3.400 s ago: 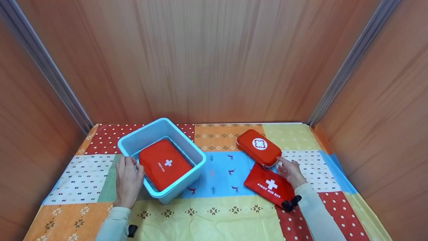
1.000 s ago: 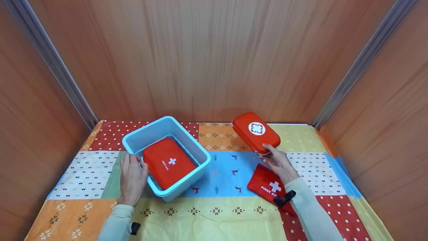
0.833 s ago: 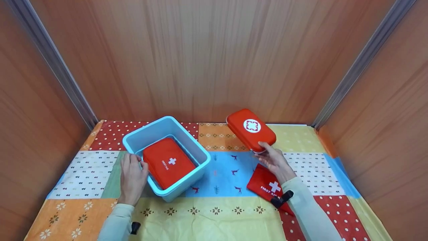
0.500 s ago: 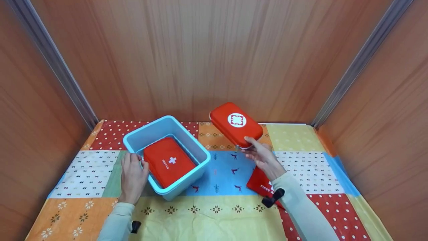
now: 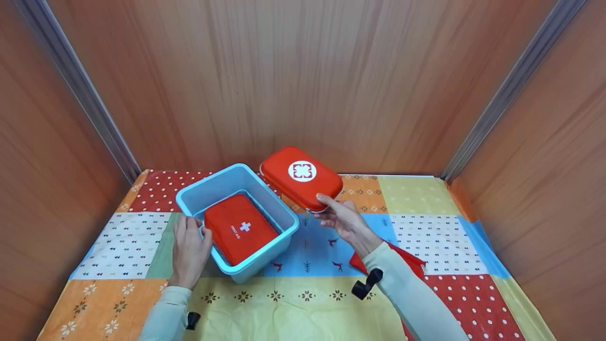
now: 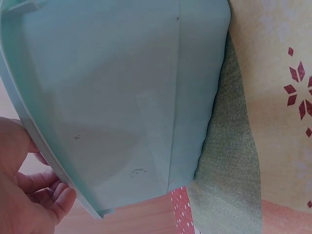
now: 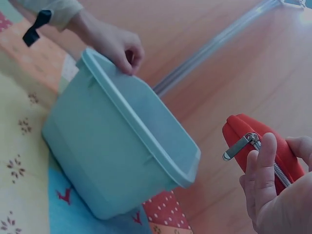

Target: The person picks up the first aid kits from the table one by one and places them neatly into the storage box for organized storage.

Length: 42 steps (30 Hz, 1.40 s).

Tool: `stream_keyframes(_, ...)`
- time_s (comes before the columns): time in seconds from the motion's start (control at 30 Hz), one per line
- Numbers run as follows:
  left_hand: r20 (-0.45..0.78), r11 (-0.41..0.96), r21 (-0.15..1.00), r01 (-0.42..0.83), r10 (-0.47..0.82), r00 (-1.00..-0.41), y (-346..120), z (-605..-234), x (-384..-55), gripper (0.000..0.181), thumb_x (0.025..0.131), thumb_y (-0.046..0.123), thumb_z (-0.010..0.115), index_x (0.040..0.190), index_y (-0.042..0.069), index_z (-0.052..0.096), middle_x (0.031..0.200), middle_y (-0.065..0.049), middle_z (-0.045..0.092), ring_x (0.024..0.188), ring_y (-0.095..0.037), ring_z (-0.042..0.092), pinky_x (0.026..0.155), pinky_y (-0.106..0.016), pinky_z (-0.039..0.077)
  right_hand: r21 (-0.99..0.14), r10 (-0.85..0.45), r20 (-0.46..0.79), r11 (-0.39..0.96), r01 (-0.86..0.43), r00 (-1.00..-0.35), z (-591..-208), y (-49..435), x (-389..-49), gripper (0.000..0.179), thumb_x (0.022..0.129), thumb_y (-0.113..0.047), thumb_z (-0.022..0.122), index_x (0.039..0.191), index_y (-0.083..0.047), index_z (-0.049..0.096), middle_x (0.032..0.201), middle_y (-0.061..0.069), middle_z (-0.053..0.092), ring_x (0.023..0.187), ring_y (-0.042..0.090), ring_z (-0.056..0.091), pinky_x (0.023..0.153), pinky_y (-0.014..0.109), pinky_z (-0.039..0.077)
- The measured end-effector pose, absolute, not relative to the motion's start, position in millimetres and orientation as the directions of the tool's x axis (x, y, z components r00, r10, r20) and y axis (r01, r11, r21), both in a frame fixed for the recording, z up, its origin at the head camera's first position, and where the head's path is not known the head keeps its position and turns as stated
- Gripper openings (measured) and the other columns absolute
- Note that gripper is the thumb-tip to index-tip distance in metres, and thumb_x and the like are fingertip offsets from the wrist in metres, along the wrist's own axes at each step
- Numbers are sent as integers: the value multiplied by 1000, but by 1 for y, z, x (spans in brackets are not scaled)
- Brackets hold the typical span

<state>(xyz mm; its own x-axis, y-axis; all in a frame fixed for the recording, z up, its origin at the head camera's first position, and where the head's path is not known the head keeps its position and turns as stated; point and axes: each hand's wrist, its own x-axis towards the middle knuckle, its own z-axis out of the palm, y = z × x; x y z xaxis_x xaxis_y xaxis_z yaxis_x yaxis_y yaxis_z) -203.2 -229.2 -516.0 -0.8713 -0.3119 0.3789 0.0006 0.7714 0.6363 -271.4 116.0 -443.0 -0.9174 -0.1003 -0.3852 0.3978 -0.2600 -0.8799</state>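
A red hard-shell first aid case [image 5: 279, 175] with a white round emblem is held up by my right hand [image 5: 348, 222], thumb on top and fingers beneath one end. Its metal zipper pull [image 7: 239, 147] shows in the right wrist view. Beside it stands a light blue plastic bin [image 5: 255, 265], and the case's far end overlaps the bin's right rim in the head view. My left hand [image 5: 189, 251] grips the bin's left rim, its fingers curled over the edge. Inside the bin lies a red first aid bag [image 5: 232, 227] with a white cross.
A flat red first aid kit pouch [image 5: 411, 260] lies on the patchwork tablecloth [image 5: 303, 317], partly hidden under my right forearm. Wood-grain panels [image 5: 303, 85] enclose the table at the back and both sides, with metal strips [image 5: 90, 99] in the corners.
My right hand has picked the red case up from on top of the flat pouch and carried it left, close to the bin. The left hand stays at the bin's rim.
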Motion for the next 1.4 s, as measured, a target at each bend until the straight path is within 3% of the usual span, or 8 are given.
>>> stream_keyframes(0.4, 383, 776, 630, 3, -307, -871, -229, -515, -203, 36, 91, 2, 71, 121, -6, 53, 121, -20, 50, 115, -35, 47, 90, -57, 57, -900, -195, -351, -199, 387, -916, -448, 79, -258, 56, 92, -33, 79, 128, 6, 59, 98, 16, 76, 72, 21, 75, 60, 23, 58)
stream_keyframes(0.63, 379, 778, 628, -4, -310, -872, -229, -516, -203, 34, 91, 2, 71, 120, -7, 54, 119, -21, 49, 114, -35, 46, 89, -56, 57, -904, -207, -360, -162, 395, -910, -450, 66, -253, 57, 90, -34, 80, 129, 4, 61, 100, 16, 77, 72, 21, 75, 60, 24, 58)
stream_keyframes(0.9, 407, 789, 614, 16, -299, -863, -229, -517, -203, 35, 87, -2, 73, 115, -8, 54, 115, -22, 50, 108, -36, 48, 86, -54, 58, -909, -225, -354, -145, 391, -908, -452, 56, -248, 47, 90, -30, 81, 118, 6, 67, 96, 18, 77, 65, 19, 74, 56, 24, 57)
stream_keyframes(1.2, 370, 771, 637, 0, -306, -877, -228, -514, -203, 33, 91, -1, 69, 119, -8, 53, 118, -22, 49, 112, -36, 46, 88, -55, 57, -920, -215, -356, -88, 381, -909, -453, 45, -243, 43, 90, -28, 81, 114, 5, 69, 93, 19, 77, 63, 20, 73, 54, 24, 57)
stream_keyframes(1.4, 356, 760, 650, 1, -302, -884, -227, -513, -203, 33, 92, 0, 68, 121, -7, 52, 120, -21, 48, 113, -36, 45, 89, -55, 57, -928, -207, -352, -49, 369, -913, -455, 38, -240, 44, 91, -27, 80, 119, 4, 67, 89, 17, 77, 63, 19, 73, 54, 24, 57)
